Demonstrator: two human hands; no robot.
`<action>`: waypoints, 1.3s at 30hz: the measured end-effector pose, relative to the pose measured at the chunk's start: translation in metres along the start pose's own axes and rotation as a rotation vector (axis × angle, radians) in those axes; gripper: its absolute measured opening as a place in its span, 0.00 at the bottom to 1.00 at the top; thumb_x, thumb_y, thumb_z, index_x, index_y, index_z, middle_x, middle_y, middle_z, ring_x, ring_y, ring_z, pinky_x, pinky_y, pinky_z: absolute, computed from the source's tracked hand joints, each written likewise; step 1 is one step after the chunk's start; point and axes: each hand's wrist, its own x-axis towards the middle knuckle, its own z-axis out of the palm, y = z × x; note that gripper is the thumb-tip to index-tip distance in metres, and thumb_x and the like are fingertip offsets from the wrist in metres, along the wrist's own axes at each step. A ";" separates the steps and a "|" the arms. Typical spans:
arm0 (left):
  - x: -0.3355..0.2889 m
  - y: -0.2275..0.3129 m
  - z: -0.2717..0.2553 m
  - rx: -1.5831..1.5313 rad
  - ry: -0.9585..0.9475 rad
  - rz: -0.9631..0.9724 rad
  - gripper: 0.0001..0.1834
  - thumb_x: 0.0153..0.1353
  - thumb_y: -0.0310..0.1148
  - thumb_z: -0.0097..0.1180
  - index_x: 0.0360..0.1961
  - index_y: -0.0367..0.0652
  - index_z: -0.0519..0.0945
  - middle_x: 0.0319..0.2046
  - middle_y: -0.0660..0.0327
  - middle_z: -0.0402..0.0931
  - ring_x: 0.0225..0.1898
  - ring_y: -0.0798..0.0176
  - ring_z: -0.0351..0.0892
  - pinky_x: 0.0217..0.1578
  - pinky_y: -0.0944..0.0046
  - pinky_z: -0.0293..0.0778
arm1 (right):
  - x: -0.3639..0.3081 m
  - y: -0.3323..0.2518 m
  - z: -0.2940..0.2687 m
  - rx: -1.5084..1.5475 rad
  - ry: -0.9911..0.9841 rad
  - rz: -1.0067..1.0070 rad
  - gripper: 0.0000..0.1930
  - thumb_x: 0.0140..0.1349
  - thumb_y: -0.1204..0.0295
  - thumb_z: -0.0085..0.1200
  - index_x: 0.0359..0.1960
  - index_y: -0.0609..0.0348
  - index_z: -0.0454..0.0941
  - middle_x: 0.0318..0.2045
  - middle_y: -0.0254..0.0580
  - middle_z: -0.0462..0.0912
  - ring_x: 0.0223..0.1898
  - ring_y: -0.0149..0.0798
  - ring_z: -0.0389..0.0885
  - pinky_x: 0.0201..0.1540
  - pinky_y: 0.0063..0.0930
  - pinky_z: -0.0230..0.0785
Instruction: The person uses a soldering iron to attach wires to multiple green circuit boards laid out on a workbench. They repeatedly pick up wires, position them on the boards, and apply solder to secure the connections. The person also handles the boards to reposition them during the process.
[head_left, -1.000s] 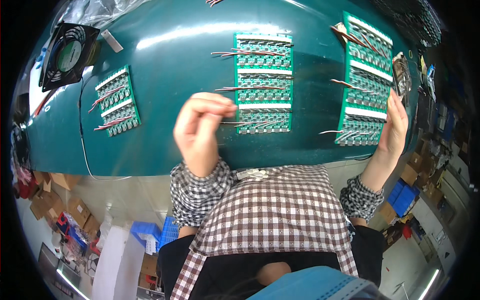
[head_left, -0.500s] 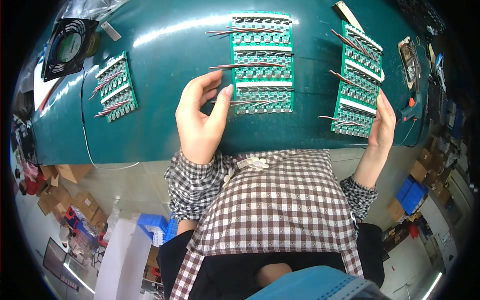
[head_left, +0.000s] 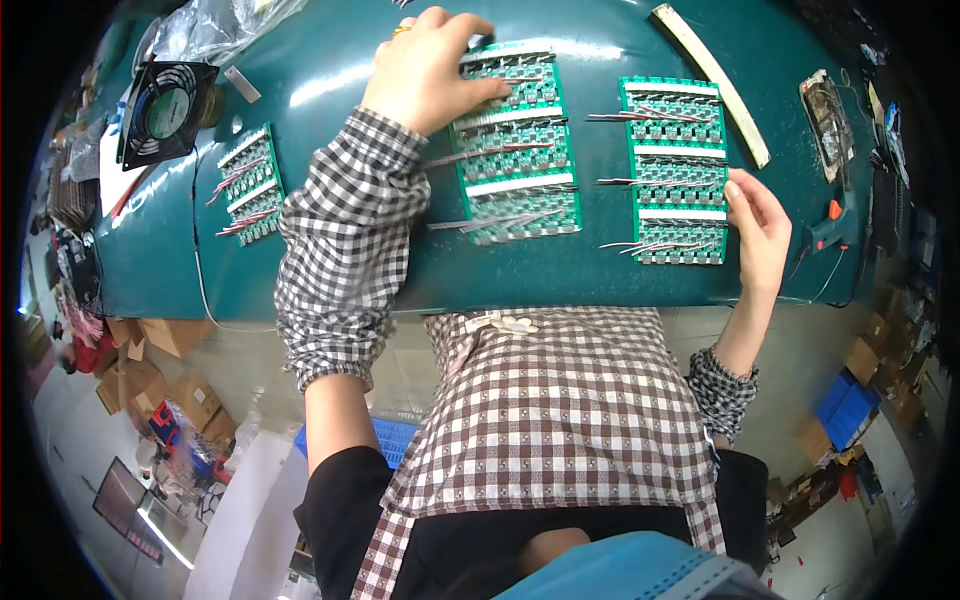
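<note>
Three green circuit-board panels are laid out on the teal worktop point(head_left: 330, 90), and each is seen to carry thin pink-and-grey wire leads projecting from its left edge.

The left hand point(head_left: 425, 65) is extended to the far end of the middle panel point(head_left: 515, 145). Its fingers point(head_left: 470, 30) are curled down onto the panel's top rows; whether a lead is pinched beneath them cannot be told, as the grip is hidden by the knuckles. Nearer the body than this hand, three bunches of leads point(head_left: 480, 155) are seen seated along the lower rows of the same panel.

The right hand point(head_left: 760, 225) is held open and relaxed, with its fingertips resting against the right edge of the right panel point(head_left: 680, 170); nothing is grasped in it. To the left of this hand, leads are seen at three levels of that panel.

Well to the left of the left hand, a smaller panel point(head_left: 250, 185) lies untouched with its own leads fitted.

It is judged that the work is well advanced: all three panels appear populated with leads on most rows, and only the topmost rows of the middle panel seem to be under attention (full seating of each lead cannot be verified at this resolution).

Beyond the right hand, a pale strip point(head_left: 710, 85) lies diagonally. A black cooling fan point(head_left: 165, 110) stands at the worktop's far left corner.
</note>
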 end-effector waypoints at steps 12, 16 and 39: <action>-0.037 0.021 -0.055 -1.125 0.155 -0.281 0.16 0.52 0.25 0.62 0.41 0.36 0.72 0.33 0.64 0.76 0.34 0.74 0.75 0.37 0.76 0.70 | -0.035 -0.074 0.074 0.342 -0.459 -0.102 0.18 0.62 0.75 0.49 0.54 0.69 0.69 0.48 0.50 0.76 0.51 0.40 0.75 0.52 0.30 0.68; -0.041 0.017 -0.064 -1.213 0.190 -0.363 0.17 0.53 0.28 0.62 0.43 0.36 0.72 0.36 0.63 0.77 0.35 0.73 0.77 0.38 0.74 0.73 | -0.031 -0.097 0.068 0.417 -0.384 -0.055 0.21 0.56 0.84 0.52 0.53 0.71 0.68 0.46 0.52 0.76 0.45 0.39 0.78 0.44 0.27 0.75; -0.027 0.033 -0.084 -1.424 0.149 -0.495 0.15 0.50 0.26 0.65 0.37 0.32 0.76 0.32 0.59 0.79 0.31 0.74 0.78 0.33 0.77 0.73 | -0.031 -0.101 0.063 0.346 -0.236 -0.136 0.24 0.48 0.90 0.56 0.50 0.74 0.69 0.40 0.50 0.79 0.40 0.34 0.78 0.44 0.21 0.73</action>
